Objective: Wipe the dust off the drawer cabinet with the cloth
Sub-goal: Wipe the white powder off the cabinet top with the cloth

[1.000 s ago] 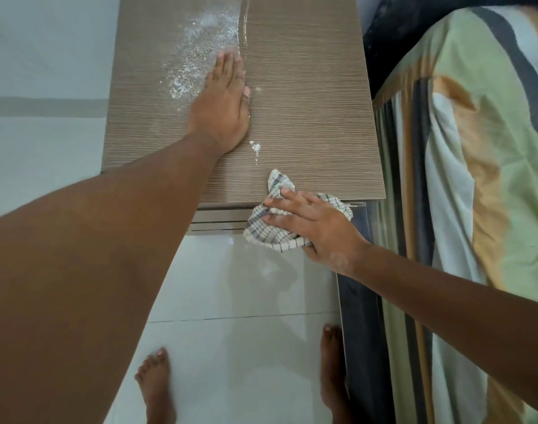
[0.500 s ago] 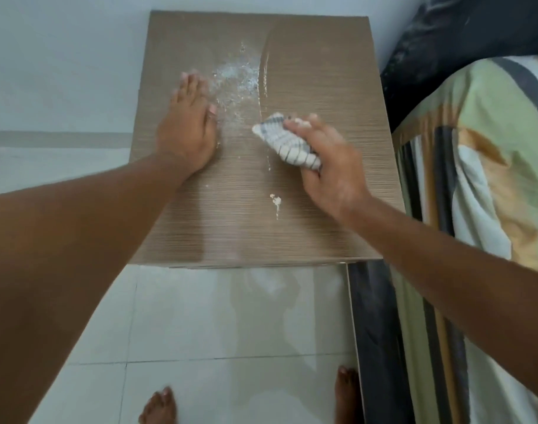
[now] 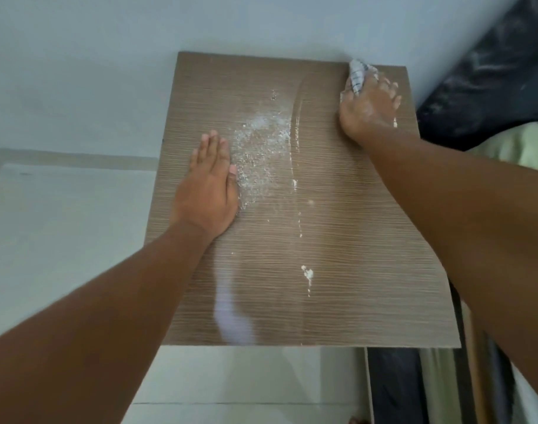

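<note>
The drawer cabinet's brown wood-grain top (image 3: 338,301) fills the middle of the view. White dust (image 3: 261,151) lies in a patch at its centre, with small clumps (image 3: 307,273) trailing toward the front edge. My left hand (image 3: 208,191) lies flat on the top, fingers together, just left of the dust patch. My right hand (image 3: 368,108) presses a white checked cloth (image 3: 358,76) onto the far right corner of the top, near the wall. Most of the cloth is hidden under the hand. A clean wiped strip runs right of the dust.
A pale wall (image 3: 108,71) stands behind and left of the cabinet. A bed with striped bedding (image 3: 533,145) and a dark pillow (image 3: 491,81) is close on the right. White floor tiles (image 3: 231,384) lie below the front edge.
My right hand has carried the cloth from the front edge, past the middle of the top, to the far right corner. My left hand has shifted left of the dust patch. The camera has tilted up.
</note>
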A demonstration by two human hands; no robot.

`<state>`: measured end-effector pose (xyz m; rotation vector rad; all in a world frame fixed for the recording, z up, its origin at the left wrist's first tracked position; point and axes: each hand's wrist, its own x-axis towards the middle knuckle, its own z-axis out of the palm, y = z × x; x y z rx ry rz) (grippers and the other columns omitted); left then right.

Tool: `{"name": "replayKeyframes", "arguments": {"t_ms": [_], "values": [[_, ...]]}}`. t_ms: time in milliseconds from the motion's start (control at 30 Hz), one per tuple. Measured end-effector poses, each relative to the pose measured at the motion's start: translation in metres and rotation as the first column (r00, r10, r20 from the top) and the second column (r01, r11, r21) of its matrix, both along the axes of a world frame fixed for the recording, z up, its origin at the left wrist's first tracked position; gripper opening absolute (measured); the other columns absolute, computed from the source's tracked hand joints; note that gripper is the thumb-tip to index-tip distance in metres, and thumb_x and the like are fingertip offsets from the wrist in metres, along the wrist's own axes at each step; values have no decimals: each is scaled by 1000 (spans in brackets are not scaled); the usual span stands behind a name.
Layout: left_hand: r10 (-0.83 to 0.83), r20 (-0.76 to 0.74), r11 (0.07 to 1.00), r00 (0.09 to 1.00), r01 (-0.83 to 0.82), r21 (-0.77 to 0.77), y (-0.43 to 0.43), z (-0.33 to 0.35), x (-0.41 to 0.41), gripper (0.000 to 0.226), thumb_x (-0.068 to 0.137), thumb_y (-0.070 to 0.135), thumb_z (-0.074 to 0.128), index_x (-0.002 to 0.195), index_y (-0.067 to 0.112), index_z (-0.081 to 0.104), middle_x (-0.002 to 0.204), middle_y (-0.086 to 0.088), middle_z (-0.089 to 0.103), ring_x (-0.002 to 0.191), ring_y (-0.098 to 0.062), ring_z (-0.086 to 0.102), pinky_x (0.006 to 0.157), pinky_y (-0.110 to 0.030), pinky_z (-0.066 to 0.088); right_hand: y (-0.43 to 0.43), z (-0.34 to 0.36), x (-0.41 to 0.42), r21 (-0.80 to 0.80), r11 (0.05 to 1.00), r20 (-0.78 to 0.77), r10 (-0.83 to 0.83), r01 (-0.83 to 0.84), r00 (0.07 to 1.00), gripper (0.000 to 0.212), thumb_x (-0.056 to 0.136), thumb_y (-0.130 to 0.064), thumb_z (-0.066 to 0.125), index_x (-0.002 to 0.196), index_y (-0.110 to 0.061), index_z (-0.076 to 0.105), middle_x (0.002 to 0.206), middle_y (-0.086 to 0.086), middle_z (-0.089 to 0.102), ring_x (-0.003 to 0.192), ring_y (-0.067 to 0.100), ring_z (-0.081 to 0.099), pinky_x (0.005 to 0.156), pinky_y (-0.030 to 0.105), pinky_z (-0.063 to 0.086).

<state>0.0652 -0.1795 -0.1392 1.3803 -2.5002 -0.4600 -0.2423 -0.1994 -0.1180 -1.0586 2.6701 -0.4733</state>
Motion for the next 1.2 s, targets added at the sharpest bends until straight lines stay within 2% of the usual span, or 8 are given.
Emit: {"name": "replayKeyframes", "arguments": {"t_ms": [200,400,533,733,867,1033,1200], "values": [[-26,11,1000,1000,26,15,0,2,0,53,109,22,24,157,1,18,167,-16,12,156,-25,4,128,-38,6,-39,0,34,14,943,-47,332,-331,942,58,103,-37,46,157,-22,32,165,10,27,153,30,21,128,43,14],[-19,22,999,1000,19,27,0,2,5,53,108,20,27,157,0,19,167,-16,13,156,-25,5,128,-40,7,-21,-7,69,19,830,-21,557,-557,830,56,99,-31,56,153,-33,39,166,2,27,154,26,21,124,40,11],[-17,12,1000,1000,17,9,7,7,4,53,108,18,28,157,0,19,167,-17,14,156,-26,5,128,-39,6,22,-8,86,-17,732,-28,680,-681,732,55,98,-28,57,150,-33,43,165,-1,29,155,25,19,125,42,9],[1,-10,1000,1000,-1,-3,3,7,-4,53,108,18,27,157,0,20,166,-18,15,156,-27,8,127,-37,7,74,-7,104,-109,641,19,766,-760,643,56,90,-11,55,144,-25,54,162,-2,37,154,27,25,126,40,12],[23,-4,1000,1000,-23,-8,7,7,-1,52,109,21,24,157,1,21,167,-16,16,156,-26,9,126,-35,7,116,-11,120,-127,609,14,791,-783,612,51,93,-14,58,144,-25,55,160,-2,39,153,27,28,126,43,16],[17,15,1000,1000,-17,-2,9,10,-1,52,109,22,23,157,1,21,167,-17,16,156,-27,9,127,-36,8,159,-10,136,-115,590,27,806,-799,591,56,89,-12,57,143,-25,55,161,-1,38,152,30,28,126,45,17],[31,11,999,999,-31,-13,12,11,1,53,108,22,21,156,0,23,166,-17,18,156,-27,10,126,-35,8,205,-11,150,-111,564,34,825,-818,564,52,94,-19,61,145,-26,53,162,-1,36,153,30,25,126,47,15]]}}
